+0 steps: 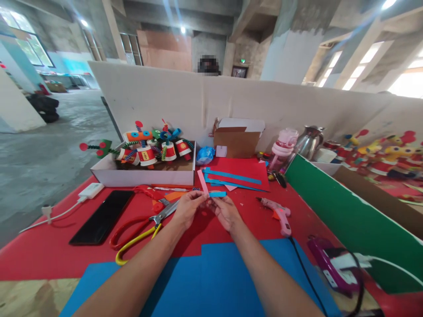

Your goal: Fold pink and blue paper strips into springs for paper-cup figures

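My left hand (191,208) pinches a pink paper strip (202,182) that stands up from the fingertips. Close beside it, my right hand (227,213) has its fingers closed on a blue paper strip (218,193) pointing right. The two strips meet between my fingertips; whether they are joined is hidden. Left of my left hand lie scissors (137,235) with red and yellow handles. Beyond the hands, several long blue paper strips (234,176) rest on a red sheet. A pink glue gun (279,213) lies to the right of my right hand.
A white box (145,177) of paper-cup figures stands at back left, a cardboard box (237,143) at the back. A phone (102,218) lies left. On the right are a green-sided box (350,220), a purple power strip (333,266) and cables. Blue sheets (185,286) cover the front.
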Motion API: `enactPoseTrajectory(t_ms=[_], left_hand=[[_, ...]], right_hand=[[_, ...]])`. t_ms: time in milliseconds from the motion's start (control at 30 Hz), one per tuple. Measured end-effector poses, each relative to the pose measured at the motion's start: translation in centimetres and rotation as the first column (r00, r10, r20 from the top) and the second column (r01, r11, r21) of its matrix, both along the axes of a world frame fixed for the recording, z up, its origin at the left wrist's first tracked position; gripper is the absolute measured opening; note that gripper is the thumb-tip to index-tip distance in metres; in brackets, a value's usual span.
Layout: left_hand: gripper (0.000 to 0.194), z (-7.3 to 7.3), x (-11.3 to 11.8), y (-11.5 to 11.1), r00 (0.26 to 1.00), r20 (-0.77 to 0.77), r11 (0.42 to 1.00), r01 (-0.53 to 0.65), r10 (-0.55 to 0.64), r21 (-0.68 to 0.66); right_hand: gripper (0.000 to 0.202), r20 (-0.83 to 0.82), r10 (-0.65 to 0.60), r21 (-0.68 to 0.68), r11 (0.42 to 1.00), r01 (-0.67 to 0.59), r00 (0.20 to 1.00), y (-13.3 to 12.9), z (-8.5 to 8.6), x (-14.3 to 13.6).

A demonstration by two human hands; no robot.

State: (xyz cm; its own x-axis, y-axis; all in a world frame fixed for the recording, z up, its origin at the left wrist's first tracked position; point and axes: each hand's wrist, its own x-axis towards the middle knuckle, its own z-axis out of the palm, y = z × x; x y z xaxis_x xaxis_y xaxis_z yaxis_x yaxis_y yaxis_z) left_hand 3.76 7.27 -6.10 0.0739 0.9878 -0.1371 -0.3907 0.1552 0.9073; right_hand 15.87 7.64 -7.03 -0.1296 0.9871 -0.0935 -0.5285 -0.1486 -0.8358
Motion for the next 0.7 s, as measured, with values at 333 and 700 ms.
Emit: enactPoseTrajectory(t_ms=[333, 700], left_hand=[[0.033, -0.06, 0.10, 0.07, 0.986, -0.151, 0.996, -0.063, 0.071, 0.055], [0.037, -0.26, 0.06, 0.20, 0.996, -0.080, 1.000, -0.030, 0.030, 0.004]], right_hand=[[0.034, 0.075, -0.009, -0.022, 1.000, 0.011, 0.997, 0.01, 0.18, 0.17], [0.030, 0.183, -0.139, 0.023, 0.990, 0.137, 0.973, 0.21, -0.42, -0.33]])
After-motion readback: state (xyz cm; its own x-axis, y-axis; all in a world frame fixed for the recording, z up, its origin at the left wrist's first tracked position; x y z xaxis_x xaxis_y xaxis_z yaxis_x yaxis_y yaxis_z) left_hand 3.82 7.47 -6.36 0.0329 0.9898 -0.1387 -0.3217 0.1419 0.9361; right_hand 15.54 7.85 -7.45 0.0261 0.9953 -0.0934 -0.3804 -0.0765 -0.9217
